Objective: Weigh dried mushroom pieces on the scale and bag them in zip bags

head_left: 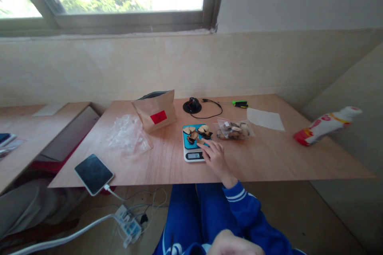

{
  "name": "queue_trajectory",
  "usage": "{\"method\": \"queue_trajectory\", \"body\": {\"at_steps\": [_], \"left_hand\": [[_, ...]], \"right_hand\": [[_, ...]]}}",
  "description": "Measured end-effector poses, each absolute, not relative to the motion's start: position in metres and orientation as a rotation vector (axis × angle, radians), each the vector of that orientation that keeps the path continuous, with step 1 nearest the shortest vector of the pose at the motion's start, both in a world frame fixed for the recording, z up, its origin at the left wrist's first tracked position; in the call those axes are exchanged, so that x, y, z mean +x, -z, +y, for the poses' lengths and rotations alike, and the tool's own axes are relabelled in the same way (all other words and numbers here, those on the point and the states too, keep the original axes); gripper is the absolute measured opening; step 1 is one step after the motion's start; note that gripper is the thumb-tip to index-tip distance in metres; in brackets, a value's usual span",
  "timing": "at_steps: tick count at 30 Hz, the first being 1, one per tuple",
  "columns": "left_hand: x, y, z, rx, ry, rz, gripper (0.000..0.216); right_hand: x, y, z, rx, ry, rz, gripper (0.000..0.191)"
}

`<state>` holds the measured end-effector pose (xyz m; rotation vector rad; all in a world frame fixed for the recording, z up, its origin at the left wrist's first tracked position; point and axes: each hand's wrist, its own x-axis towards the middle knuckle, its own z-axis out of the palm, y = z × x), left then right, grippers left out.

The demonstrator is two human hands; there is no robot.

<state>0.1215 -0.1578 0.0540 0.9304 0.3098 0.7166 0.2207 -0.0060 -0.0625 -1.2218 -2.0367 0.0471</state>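
Observation:
My right hand [214, 157] reaches in from the right over a small white kitchen scale [186, 155] with a blue top. Its fingertips close on a dried mushroom [200, 141] at the platform's right side. More dried mushrooms [191, 137], cream and dark brown, lie on the platform. The scale's display is lit, but too small to read. A clear bag of dried mushrooms [235, 130] lies just right of the scale. At the bottom edge, close to the camera, is what seems to be my left hand [235, 244]; its fingers are hidden.
Behind the scale stand a brown paper pouch [161, 107] and a black round stand with a cable [192, 106]. Crumpled clear plastic bags [127, 135] and a charging tablet [94, 174] lie left. Screwdrivers [240, 104], white paper [266, 119] and a tilted bottle [326, 126] are right.

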Motion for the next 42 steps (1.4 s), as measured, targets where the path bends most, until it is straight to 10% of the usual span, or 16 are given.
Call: {"method": "queue_trajectory", "body": {"at_steps": [28, 42], "left_hand": [[0.010, -0.002, -0.145, 0.628, -1.225, 1.135, 0.049], [-0.004, -0.009, -0.108, 0.779, -1.337, 1.403, 0.050]], "right_hand": [[0.234, 0.069, -0.090, -1.302, -0.636, -1.845, 0.031], [0.188, 0.007, 0.094, -1.360, -0.242, -2.518, 0.034]]}}
